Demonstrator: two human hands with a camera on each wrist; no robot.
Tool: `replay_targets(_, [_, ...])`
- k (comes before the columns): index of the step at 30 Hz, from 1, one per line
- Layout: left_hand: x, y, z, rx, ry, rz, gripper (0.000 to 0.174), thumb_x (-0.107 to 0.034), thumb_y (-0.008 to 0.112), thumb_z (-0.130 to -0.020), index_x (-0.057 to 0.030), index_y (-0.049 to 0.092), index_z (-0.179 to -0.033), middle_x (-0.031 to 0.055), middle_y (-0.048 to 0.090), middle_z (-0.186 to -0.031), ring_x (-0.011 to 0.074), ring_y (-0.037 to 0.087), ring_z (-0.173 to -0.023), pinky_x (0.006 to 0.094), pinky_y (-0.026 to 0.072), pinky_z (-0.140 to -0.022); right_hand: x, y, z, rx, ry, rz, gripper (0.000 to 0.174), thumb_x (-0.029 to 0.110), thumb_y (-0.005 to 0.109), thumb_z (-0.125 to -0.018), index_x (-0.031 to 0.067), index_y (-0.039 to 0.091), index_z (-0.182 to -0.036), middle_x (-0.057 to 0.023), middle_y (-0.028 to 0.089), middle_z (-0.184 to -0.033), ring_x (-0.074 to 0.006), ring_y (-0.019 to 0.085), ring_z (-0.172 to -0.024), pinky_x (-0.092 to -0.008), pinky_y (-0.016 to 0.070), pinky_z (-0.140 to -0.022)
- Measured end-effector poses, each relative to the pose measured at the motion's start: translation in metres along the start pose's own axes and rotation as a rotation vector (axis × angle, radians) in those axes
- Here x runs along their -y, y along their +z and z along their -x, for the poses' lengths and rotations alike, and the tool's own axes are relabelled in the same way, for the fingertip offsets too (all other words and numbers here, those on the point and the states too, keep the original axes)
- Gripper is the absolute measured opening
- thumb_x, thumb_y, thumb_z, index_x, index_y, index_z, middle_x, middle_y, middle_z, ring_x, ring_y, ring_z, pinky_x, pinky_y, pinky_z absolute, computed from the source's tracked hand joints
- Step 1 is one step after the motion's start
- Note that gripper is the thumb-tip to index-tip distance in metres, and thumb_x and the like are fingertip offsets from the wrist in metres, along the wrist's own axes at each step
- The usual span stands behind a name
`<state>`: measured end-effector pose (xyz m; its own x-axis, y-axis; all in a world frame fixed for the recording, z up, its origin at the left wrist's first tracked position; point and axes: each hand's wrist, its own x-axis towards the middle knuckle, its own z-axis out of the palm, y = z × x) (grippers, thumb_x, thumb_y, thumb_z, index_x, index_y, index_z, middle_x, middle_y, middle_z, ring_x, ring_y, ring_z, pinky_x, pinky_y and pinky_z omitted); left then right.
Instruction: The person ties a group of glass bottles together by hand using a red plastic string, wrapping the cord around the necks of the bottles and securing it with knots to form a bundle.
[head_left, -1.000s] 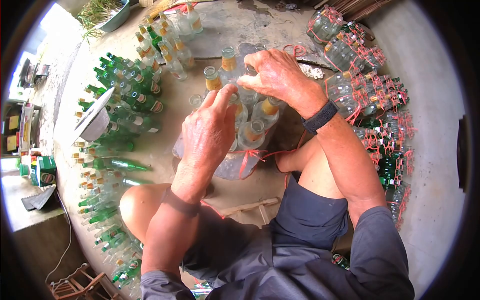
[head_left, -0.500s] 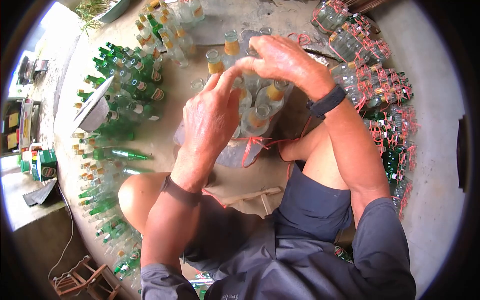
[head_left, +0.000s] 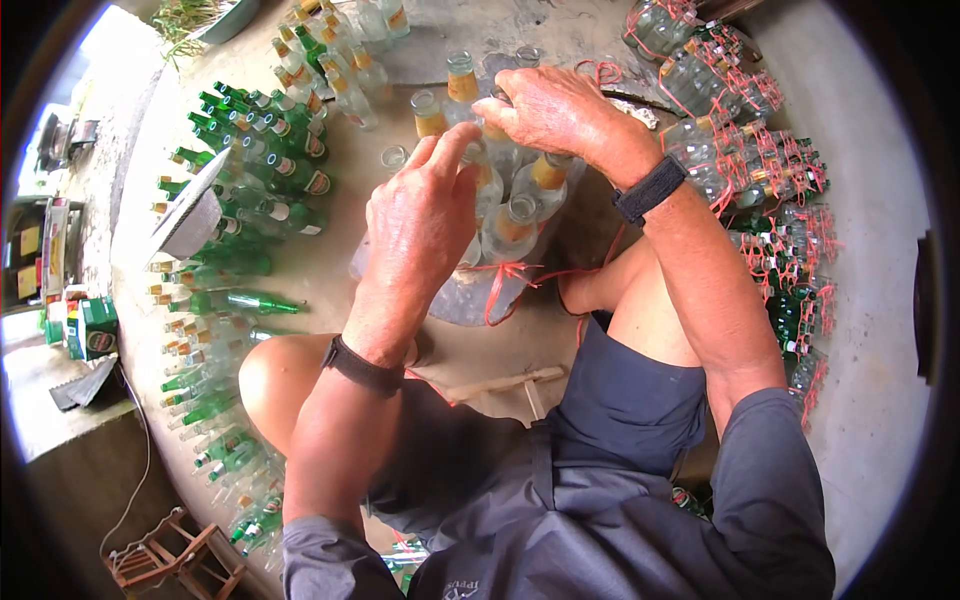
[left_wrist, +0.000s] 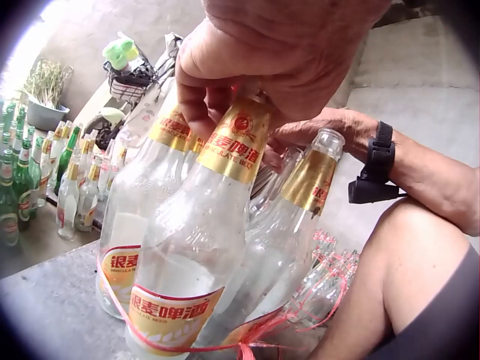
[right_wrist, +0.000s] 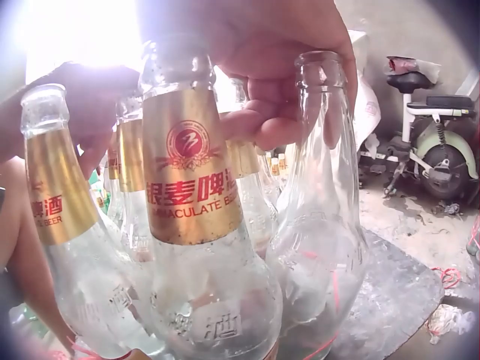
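Clear glass beer bottles with gold neck labels stand upright in a tight cluster on a grey slab. Red string runs round their lower part and is knotted at the near side. My left hand grips a bottle at the cluster's left side by the top; in the left wrist view the fingers curl round the neck of a labelled bottle. Across the cluster, my right hand has its fingers curled at a neck among the far bottles, behind the front bottle in the right wrist view.
Green bottles and clear ones fill the floor at left, one green bottle lying on its side. String-tied bundles of bottles line the right wall. A wooden stool stands lower left, and an electric scooter is parked beyond.
The head view has shifted, so the bottle cluster sits higher in it. Both hands stay at the bottle tops; the right thumb and left fingertips, overlapping half a second ago, are now slightly apart.
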<state>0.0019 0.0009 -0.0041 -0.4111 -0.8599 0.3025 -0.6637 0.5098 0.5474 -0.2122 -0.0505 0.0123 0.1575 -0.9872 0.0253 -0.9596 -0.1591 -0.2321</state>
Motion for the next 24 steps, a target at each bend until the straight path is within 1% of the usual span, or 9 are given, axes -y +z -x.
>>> replay_targets(4, [0.000,0.000,-0.001,-0.011,0.015,-0.009,0.035,-0.017,0.069,-0.102,-0.0172,0.067,-0.136,0.0120,0.075,-0.120,0.0381,0.075,-0.094,0.0460,0.0601,-0.082,0.003,-0.005,0.004,-0.004,0.003,-0.024,0.050,0.049,0.064,-0.102,-0.0004,0.069,-0.105,-0.0291,0.073,-0.109,-0.0515,0.068,-0.104,-0.0579,0.0540,-0.091])
replay_targets(6, [-0.002,-0.003,-0.002,0.054,-0.046,0.016,0.035,-0.017,0.069,-0.101,-0.0172,0.067,-0.136,0.0124,0.075,-0.117,0.0392,0.074,-0.096,0.0474,0.0599,-0.082,0.005,-0.013,0.012,-0.154,-0.043,-0.014,0.044,0.045,0.066,-0.102,0.0017,0.073,-0.106,-0.0269,0.075,-0.114,-0.0481,0.070,-0.111,-0.0581,0.0550,-0.097])
replay_targets(7, [-0.001,-0.003,-0.002,0.050,-0.048,0.018,0.035,-0.017,0.069,-0.101,-0.0172,0.067,-0.136,0.0124,0.075,-0.117,0.0392,0.074,-0.096,0.0474,0.0599,-0.082,0.003,-0.017,0.014,-0.153,-0.048,-0.012,0.044,0.045,0.066,-0.102,0.0017,0.073,-0.106,-0.0269,0.075,-0.114,-0.0481,0.070,-0.111,-0.0581,0.0550,-0.097])
replay_targets(10, [0.003,-0.001,-0.002,0.023,-0.018,0.040,0.036,-0.016,0.068,-0.100,-0.0169,0.067,-0.137,0.0147,0.075,-0.116,0.0408,0.074,-0.099,0.0486,0.0596,-0.083,0.002,-0.037,0.028,-0.436,-0.146,-0.034,0.024,0.027,0.067,-0.101,0.0028,0.069,-0.099,-0.0244,0.074,-0.102,-0.0465,0.071,-0.099,-0.0559,0.0562,-0.087])
replay_targets(15, [0.008,0.003,0.000,-0.024,0.045,0.096,0.039,-0.016,0.069,-0.099,-0.0162,0.067,-0.137,0.0191,0.075,-0.115,0.0433,0.073,-0.101,0.0500,0.0593,-0.084,0.042,-0.064,0.093,-0.308,-0.158,-0.095,0.014,0.014,0.061,-0.095,0.0016,0.069,-0.097,-0.0243,0.072,-0.091,-0.0455,0.071,-0.093,-0.0549,0.0568,-0.082])
replay_targets(17, [0.008,0.003,0.002,-0.029,0.029,0.094,0.039,-0.017,0.069,-0.099,-0.0155,0.067,-0.138,0.0188,0.075,-0.115,0.0436,0.073,-0.101,0.0507,0.0591,-0.085,0.052,-0.044,0.124,-0.090,-0.082,-0.211,0.014,0.013,0.061,-0.094,0.0014,0.069,-0.095,-0.0261,0.073,-0.095,-0.0473,0.071,-0.092,-0.0565,0.0567,-0.081])
replay_targets(19, [0.010,0.004,0.002,-0.032,0.047,0.081,0.040,-0.019,0.070,-0.100,-0.0146,0.065,-0.139,0.0191,0.075,-0.115,0.0439,0.073,-0.102,0.0512,0.0590,-0.084,0.051,-0.003,0.151,0.035,-0.079,-0.245,0.018,0.020,0.071,-0.094,0.0016,0.070,-0.096,-0.0219,0.072,-0.087,-0.0430,0.072,-0.085,-0.0492,0.0560,-0.076])
replay_targets(23, [0.013,0.007,0.003,-0.059,0.085,0.089,0.043,-0.020,0.071,-0.099,-0.0138,0.064,-0.141,0.0190,0.075,-0.115,0.0436,0.074,-0.098,0.0511,0.0590,-0.083,0.054,0.089,0.185,0.256,0.103,-0.366,0.035,0.033,0.079,-0.092,-0.0018,0.071,-0.093,-0.0255,0.074,-0.091,-0.0446,0.074,-0.092,-0.0505,0.0570,-0.079])
replay_targets(24, [0.013,0.007,0.004,-0.064,0.086,0.087,0.044,-0.021,0.072,-0.099,-0.0135,0.063,-0.141,0.0189,0.075,-0.115,0.0431,0.074,-0.096,0.0505,0.0592,-0.082,0.053,0.123,0.192,0.158,0.108,-0.355,0.041,0.037,0.079,-0.093,-0.0030,0.071,-0.090,-0.0226,0.074,-0.086,-0.0370,0.076,-0.082,-0.0482,0.0568,-0.074])
